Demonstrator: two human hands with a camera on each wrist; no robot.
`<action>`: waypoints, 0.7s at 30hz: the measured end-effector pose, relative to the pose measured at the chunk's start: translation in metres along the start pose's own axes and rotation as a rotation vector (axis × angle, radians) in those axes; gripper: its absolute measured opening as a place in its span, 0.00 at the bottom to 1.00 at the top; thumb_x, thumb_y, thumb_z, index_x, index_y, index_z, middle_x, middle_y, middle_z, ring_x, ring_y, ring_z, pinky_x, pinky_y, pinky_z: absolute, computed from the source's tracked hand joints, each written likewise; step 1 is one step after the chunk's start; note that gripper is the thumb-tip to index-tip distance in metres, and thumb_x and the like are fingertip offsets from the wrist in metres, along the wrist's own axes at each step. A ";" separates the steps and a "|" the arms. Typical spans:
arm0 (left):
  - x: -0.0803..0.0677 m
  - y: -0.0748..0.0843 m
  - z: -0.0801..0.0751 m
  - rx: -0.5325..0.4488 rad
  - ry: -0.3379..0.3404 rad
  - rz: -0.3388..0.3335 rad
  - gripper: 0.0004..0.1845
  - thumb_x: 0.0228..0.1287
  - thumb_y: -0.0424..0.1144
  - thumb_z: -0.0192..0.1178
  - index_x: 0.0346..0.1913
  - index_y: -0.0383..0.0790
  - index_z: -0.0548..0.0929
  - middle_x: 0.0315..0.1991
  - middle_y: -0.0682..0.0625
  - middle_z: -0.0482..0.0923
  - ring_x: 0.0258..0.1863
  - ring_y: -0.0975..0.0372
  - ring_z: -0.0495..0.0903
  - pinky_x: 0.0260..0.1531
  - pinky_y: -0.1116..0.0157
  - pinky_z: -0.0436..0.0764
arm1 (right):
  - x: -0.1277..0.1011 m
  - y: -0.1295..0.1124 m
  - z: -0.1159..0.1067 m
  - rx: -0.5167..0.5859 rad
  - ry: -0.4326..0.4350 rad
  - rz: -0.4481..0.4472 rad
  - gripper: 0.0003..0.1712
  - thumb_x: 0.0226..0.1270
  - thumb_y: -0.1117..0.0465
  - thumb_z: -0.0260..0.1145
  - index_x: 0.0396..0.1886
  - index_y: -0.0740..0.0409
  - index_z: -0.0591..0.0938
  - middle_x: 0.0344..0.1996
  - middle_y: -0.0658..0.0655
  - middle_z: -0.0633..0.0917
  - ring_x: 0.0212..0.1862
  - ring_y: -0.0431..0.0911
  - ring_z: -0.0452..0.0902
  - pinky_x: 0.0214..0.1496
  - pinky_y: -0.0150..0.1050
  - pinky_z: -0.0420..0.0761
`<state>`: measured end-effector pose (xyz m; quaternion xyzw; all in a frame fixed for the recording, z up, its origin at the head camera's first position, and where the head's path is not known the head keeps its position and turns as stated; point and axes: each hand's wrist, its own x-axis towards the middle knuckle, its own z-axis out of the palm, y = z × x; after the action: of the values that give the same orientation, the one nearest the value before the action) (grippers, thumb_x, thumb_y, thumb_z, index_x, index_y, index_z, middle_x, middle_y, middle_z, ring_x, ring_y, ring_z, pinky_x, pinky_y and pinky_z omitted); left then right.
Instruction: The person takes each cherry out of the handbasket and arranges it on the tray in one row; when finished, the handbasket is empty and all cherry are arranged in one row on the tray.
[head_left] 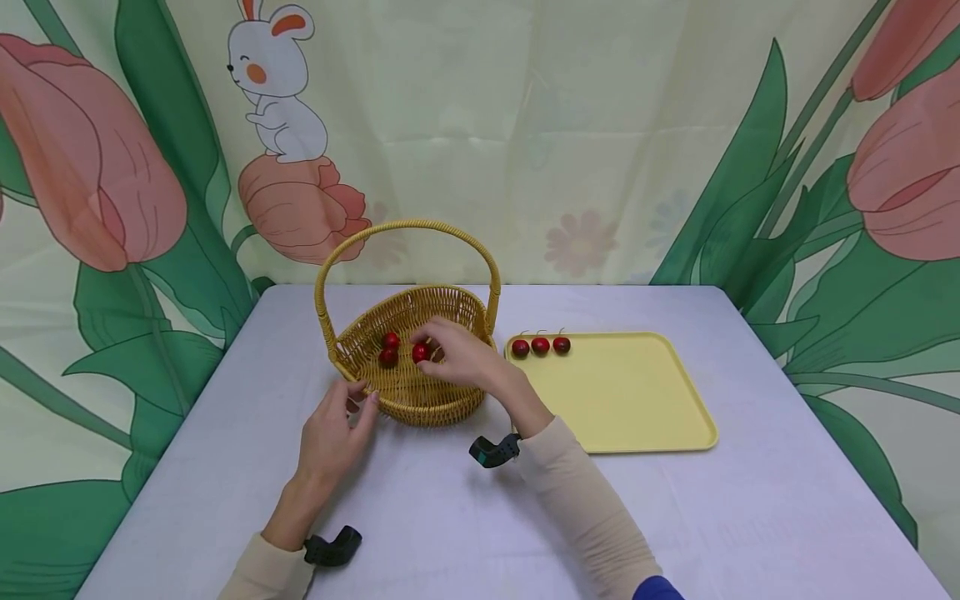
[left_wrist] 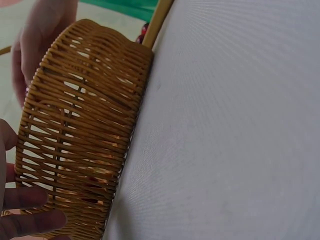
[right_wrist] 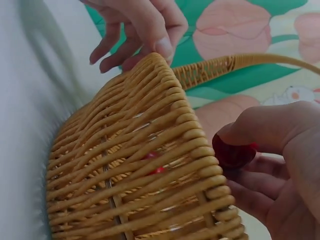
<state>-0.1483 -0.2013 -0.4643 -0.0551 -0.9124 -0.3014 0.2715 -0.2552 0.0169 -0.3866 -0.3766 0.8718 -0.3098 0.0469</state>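
A wicker basket [head_left: 420,408] with a tall arched handle stands on the table, and two dark red cherries [head_left: 388,357] lie inside it on the left. My right hand [head_left: 468,358] is over the basket's opening, pinching a cherry [head_left: 422,352] between thumb and fingers. In the right wrist view that cherry [right_wrist: 232,152] shows just beyond the woven rim. My left hand [head_left: 333,429] holds the basket's front left rim, its thumb and fingers at the edge. The left wrist view shows left fingers [left_wrist: 35,222] lying along the basket's woven side [left_wrist: 85,115].
To the right of the basket lies a pale yellow tray [head_left: 630,400]. Three cherries [head_left: 541,346] with stems sit in a row at its back left corner. A white cloth [head_left: 420,517] covers the table, and a printed curtain [head_left: 480,125] hangs behind it.
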 end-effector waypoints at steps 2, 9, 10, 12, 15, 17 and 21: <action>0.000 0.001 0.000 -0.004 0.000 -0.004 0.15 0.69 0.43 0.62 0.51 0.37 0.80 0.36 0.47 0.82 0.33 0.57 0.80 0.29 0.62 0.80 | -0.004 -0.001 -0.002 0.017 0.019 -0.014 0.23 0.66 0.61 0.66 0.60 0.60 0.78 0.55 0.55 0.79 0.52 0.46 0.81 0.56 0.39 0.82; 0.000 0.002 -0.002 -0.001 -0.004 -0.009 0.15 0.69 0.44 0.61 0.50 0.37 0.80 0.36 0.47 0.82 0.33 0.58 0.80 0.29 0.62 0.80 | -0.019 -0.002 -0.011 0.008 0.086 -0.033 0.22 0.64 0.62 0.66 0.59 0.59 0.79 0.54 0.54 0.79 0.53 0.47 0.79 0.58 0.43 0.81; 0.000 0.002 -0.002 -0.001 -0.004 -0.009 0.15 0.69 0.44 0.61 0.50 0.37 0.80 0.36 0.47 0.82 0.33 0.58 0.80 0.29 0.62 0.80 | -0.022 -0.002 -0.012 0.001 0.090 -0.032 0.22 0.64 0.61 0.67 0.58 0.58 0.79 0.54 0.54 0.79 0.53 0.46 0.79 0.58 0.42 0.81; 0.000 0.002 -0.002 0.000 -0.007 -0.009 0.15 0.69 0.44 0.61 0.50 0.36 0.80 0.36 0.47 0.82 0.33 0.59 0.79 0.29 0.62 0.80 | -0.026 -0.001 -0.014 -0.013 0.095 -0.031 0.22 0.64 0.61 0.67 0.58 0.56 0.80 0.54 0.52 0.79 0.53 0.45 0.77 0.58 0.41 0.80; 0.001 0.002 -0.002 0.003 -0.008 -0.011 0.15 0.69 0.44 0.61 0.50 0.37 0.80 0.37 0.47 0.82 0.33 0.59 0.79 0.29 0.62 0.80 | -0.032 0.001 -0.017 0.008 0.109 -0.040 0.21 0.64 0.62 0.66 0.57 0.56 0.80 0.52 0.52 0.78 0.52 0.45 0.77 0.58 0.40 0.80; 0.001 0.002 -0.002 0.003 -0.008 -0.011 0.15 0.69 0.44 0.61 0.50 0.37 0.80 0.37 0.47 0.82 0.33 0.59 0.79 0.29 0.62 0.80 | -0.036 0.002 -0.019 0.037 0.122 -0.045 0.20 0.63 0.64 0.66 0.56 0.57 0.80 0.51 0.52 0.77 0.51 0.45 0.78 0.57 0.39 0.81; 0.000 0.002 -0.001 0.001 -0.004 -0.006 0.15 0.69 0.43 0.61 0.50 0.36 0.80 0.37 0.47 0.82 0.33 0.59 0.79 0.29 0.62 0.80 | -0.042 0.004 -0.024 0.088 0.154 -0.058 0.19 0.64 0.66 0.66 0.55 0.59 0.80 0.50 0.53 0.77 0.50 0.45 0.81 0.55 0.38 0.83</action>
<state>-0.1473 -0.2004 -0.4625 -0.0530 -0.9131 -0.3016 0.2691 -0.2349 0.0599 -0.3762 -0.3744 0.8471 -0.3770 -0.0128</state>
